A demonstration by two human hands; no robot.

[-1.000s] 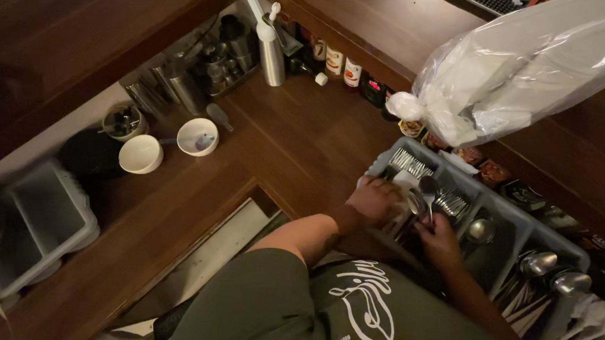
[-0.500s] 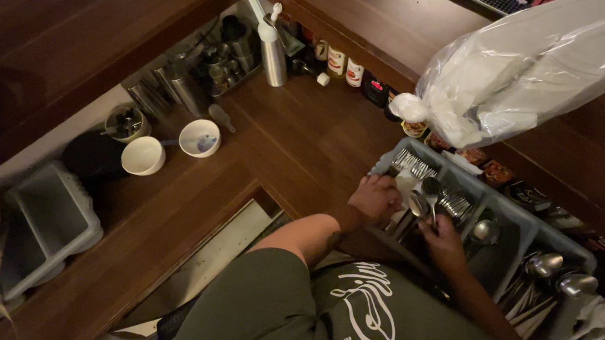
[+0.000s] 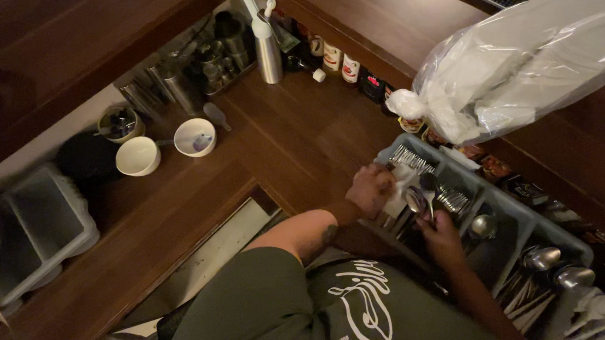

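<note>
I see right hand (image 3: pixel 440 233) pinching spoon (image 3: pixel 418 199) by handle, left hand (image 3: pixel 371 186) at 9 o'clock gripping cloth (image 3: pixel 402 188); spoon stiff, slick, so hold the handle

1. Dim, warm light all around me; the counter's (image 3: pixel 293 131) far corners sink into shadow.
2. Glare whitens the plastic bag (image 3: pixel 521 55).
3. Spoons (image 3: pixel 543 260) glint; edges look soft and grainy.

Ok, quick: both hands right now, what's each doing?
Left hand: closed on a white cloth, over the cutlery tray.
Right hand: closed, holding spoons.
</note>
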